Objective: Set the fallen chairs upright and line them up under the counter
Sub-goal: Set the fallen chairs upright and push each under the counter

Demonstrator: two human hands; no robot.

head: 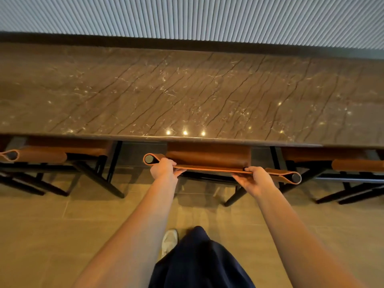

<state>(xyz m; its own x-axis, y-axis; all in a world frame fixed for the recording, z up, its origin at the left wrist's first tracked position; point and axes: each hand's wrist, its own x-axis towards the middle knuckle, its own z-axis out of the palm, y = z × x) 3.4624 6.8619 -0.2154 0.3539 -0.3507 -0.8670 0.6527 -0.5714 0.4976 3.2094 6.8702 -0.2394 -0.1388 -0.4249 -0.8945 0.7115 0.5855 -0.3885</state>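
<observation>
Both of the person's hands grip the top of the backrest point(209, 169) of the middle chair point(208, 155), which stands upright with its brown leather seat partly tucked under the edge of the counter point(187, 90). The left hand point(164, 168) is closed over the leather strap near its left end, fingers curled over the top and thumb underneath. The right hand point(254, 179) is clamped on the strap near its right end in the same way. A second chair point(62, 151) stands upright to the left, also under the counter edge, and a third chair point(332, 156) stands to the right; how far its seat reaches under the counter is hard to judge at the frame's edge. The three sit roughly in a row on the tan tiled floor point(52, 235). A white shoe point(169, 241) and dark trousers point(199, 260) show below, between the forearms.
</observation>
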